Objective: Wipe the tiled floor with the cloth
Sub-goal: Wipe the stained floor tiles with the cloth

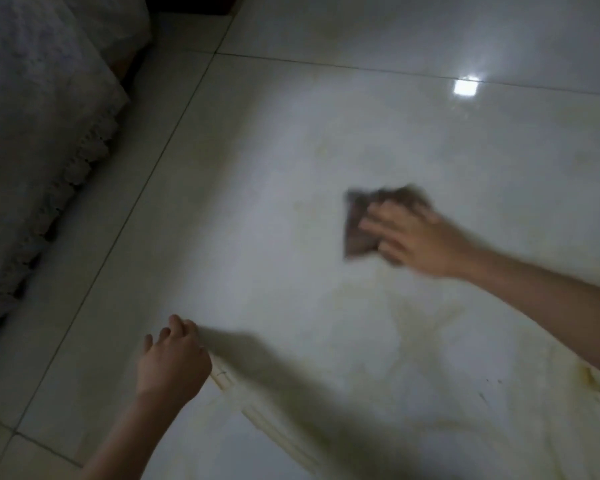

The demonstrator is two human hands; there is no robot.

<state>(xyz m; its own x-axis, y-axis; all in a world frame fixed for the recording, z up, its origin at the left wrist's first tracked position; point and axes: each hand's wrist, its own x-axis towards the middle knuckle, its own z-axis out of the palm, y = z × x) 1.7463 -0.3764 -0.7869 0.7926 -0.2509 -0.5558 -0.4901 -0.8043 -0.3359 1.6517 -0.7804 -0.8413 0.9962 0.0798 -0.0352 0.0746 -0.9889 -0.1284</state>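
Right grip [409,237] is pressing the brown cloth [357,232] flat on the tiled floor [257,161] with spread, fairly straight fingers, though blur is hiding details. Left grip [172,365] is holding nothing, its loosely curled fingers leaning on the floor nearer the person. Yellowish streaks [416,323] are lying between both arms.

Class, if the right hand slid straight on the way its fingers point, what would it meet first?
Beyond the cloth, only bare tiled floor; farther left, probably the lace-edged cover. Blur makes this uncertain.
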